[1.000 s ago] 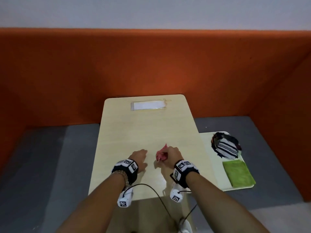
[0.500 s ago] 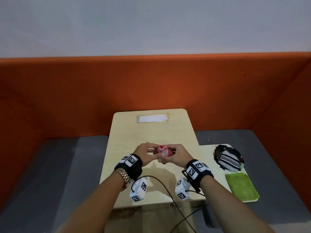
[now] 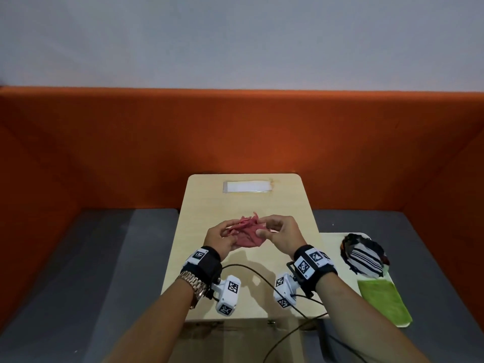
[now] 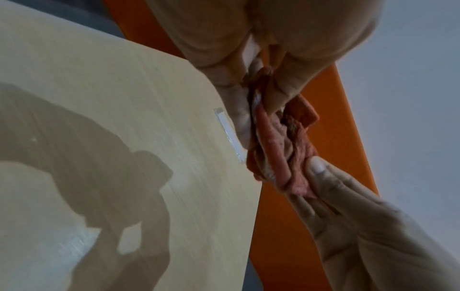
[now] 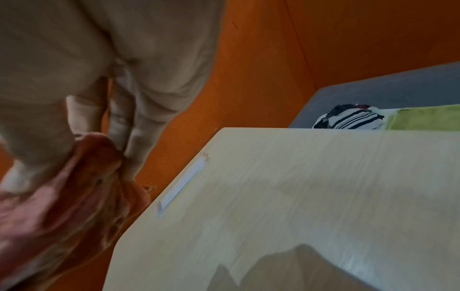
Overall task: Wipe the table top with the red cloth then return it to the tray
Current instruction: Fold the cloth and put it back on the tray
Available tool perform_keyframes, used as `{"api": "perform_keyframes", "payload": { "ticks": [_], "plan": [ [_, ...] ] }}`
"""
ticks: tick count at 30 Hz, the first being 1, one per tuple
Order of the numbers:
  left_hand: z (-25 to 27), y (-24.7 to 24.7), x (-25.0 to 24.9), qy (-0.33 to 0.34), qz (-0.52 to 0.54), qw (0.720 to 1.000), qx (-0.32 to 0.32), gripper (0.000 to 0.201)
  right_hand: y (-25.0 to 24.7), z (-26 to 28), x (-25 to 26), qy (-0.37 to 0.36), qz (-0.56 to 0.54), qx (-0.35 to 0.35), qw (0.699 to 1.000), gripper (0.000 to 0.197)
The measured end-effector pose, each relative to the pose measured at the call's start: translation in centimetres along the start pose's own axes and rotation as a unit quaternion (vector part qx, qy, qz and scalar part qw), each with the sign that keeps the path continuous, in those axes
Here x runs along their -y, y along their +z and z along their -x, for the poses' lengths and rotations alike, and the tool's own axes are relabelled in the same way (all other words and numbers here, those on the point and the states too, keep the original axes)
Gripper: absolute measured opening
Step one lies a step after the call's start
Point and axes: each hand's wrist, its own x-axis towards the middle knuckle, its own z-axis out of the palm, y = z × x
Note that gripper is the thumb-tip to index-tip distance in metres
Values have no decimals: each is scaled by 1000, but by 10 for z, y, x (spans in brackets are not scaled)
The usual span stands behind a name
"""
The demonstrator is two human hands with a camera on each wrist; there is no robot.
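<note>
The red cloth [image 3: 247, 233] is crumpled and held in the air above the middle of the pale wooden table [image 3: 243, 203]. My left hand [image 3: 222, 238] pinches its left side and my right hand [image 3: 277, 231] pinches its right side. In the left wrist view the red cloth [image 4: 281, 149] hangs between the fingers of both hands. The right wrist view shows the red cloth [image 5: 74, 189], blurred, under my fingers. The white tray [image 3: 330, 247] sits lower, to the right of the table.
On the tray lie a striped black and white cloth [image 3: 365, 258] and a green cloth [image 3: 382, 299]. A white strip [image 3: 247, 186] is fixed near the table's far edge. Orange partition walls [image 3: 235, 132] enclose the table. Cables [image 3: 262, 279] run over the near edge.
The red cloth has gone from a tight ball in my right hand to a looser bundle pulled between both hands, lifted off the table. The head view has tilted up.
</note>
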Motion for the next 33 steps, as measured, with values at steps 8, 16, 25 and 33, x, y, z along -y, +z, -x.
{"api": "perform_keyframes", "payload": {
  "ticks": [8, 16, 25, 33],
  "plan": [
    [-14, -15, -4, 48, -198, 977, -59, 32, -7, 0, -7, -8, 111, -7, 994, 29],
    [-19, -15, -26, 119, -309, 942, 53, 44, 5, 2, 21, -81, 156, 84, 981, 77],
    [-21, -13, -44, 126, -310, 934, 126, 70, -14, -17, 37, -96, 175, 78, 977, 15],
    [-15, 10, -51, 44, -43, 991, 115, 42, -40, -7, 28, 4, -49, 36, 998, 28]
  ]
}}
